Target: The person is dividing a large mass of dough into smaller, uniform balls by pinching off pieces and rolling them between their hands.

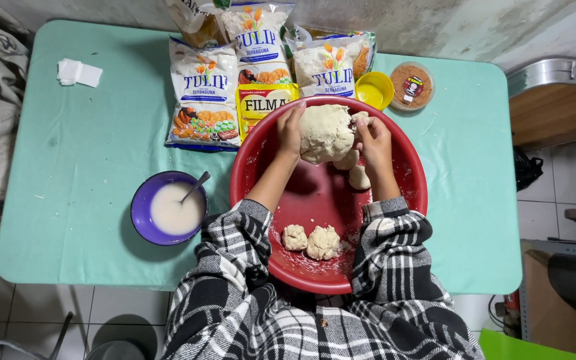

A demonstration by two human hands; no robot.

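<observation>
A large red basin (408,193) sits on a pale green table (88,173). Inside it, a big lump of pale dough (325,132) is held between both hands. My left hand (291,131) presses its left side and my right hand (375,141) grips its right side, pulling at a piece. Two small dough balls (311,240) lie at the near side of the basin, and another small piece (359,177) lies below my right hand. Both arms wear black-and-white plaid sleeves.
A purple bowl (143,212) of white liquid with a spoon (195,187) stands left of the basin. Several flour bags (205,93), a yellow packet (261,101), a yellow cup (375,89) and a lidded tub (411,85) line the far edge. Folded white paper (78,72) lies far left.
</observation>
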